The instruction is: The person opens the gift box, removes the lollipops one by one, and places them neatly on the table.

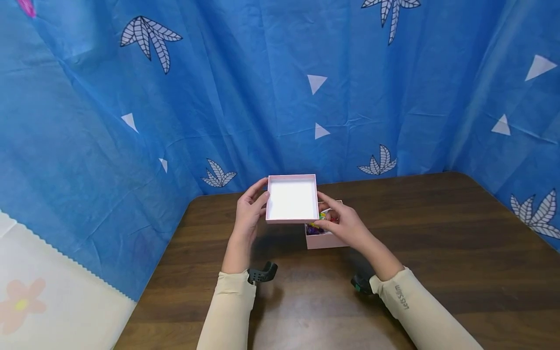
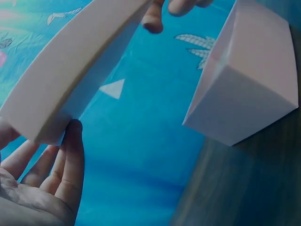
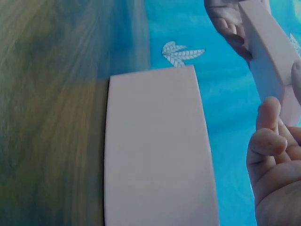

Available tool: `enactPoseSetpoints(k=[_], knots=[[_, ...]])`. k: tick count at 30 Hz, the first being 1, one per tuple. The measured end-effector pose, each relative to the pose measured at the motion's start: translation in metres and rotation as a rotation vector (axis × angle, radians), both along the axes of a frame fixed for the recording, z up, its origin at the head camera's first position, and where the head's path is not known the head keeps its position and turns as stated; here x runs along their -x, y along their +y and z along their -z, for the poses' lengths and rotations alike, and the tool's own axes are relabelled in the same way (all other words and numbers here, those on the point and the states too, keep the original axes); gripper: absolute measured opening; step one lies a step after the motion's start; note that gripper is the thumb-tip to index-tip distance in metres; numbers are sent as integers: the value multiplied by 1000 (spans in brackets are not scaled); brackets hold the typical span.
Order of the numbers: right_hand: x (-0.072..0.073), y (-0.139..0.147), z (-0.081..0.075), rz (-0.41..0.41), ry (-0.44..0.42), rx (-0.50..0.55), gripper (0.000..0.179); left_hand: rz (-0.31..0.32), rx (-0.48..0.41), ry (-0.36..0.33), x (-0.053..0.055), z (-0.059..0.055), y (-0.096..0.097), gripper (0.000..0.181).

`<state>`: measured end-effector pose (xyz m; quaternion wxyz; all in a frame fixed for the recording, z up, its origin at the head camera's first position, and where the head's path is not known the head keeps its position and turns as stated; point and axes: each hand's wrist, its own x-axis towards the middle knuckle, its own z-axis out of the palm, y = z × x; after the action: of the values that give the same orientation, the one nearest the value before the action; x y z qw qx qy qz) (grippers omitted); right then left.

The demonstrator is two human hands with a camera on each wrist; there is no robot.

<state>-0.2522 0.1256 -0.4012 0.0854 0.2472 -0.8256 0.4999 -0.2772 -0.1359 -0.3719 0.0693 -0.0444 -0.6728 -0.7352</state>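
A shallow pink box lid (image 1: 292, 198) with a white inside is held up between both hands, its inner side facing the head camera. My left hand (image 1: 248, 210) pinches its left edge between thumb and fingers. At the right edge, my right hand (image 1: 346, 222) grips near the lower corner. Beneath and behind the right hand stands an open pink box (image 1: 327, 241) on the table, with colourful small items (image 1: 313, 229) inside, partly covered by lid and hand. In the right wrist view the box wall (image 3: 157, 150) fills the middle, apart from the raised lid (image 3: 270, 47).
The dark wooden table (image 1: 437, 253) reaches back to a blue curtain (image 1: 271, 97) with leaf and triangle prints. At the left hangs a pale cloth (image 1: 57, 272) with a flower print. Black straps with devices (image 1: 262, 273) sit at both wrists.
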Motion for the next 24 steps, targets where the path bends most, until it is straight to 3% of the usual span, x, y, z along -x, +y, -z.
enactPoseSetpoints(k=[5, 11, 19, 24], knots=[[-4, -11, 2, 47, 10, 26, 72, -8, 9, -42, 2, -1, -10, 43], [-3, -34, 1, 56, 21, 27, 71, -69, 40, -88, 6, -5, -25, 42], [-6, -70, -1, 40, -68, -6, 69, -190, 40, -162, 4, -6, -55, 40], [-5, -87, -1, 58, -109, 27, 66, -211, 59, -194, 7, -2, -68, 41]])
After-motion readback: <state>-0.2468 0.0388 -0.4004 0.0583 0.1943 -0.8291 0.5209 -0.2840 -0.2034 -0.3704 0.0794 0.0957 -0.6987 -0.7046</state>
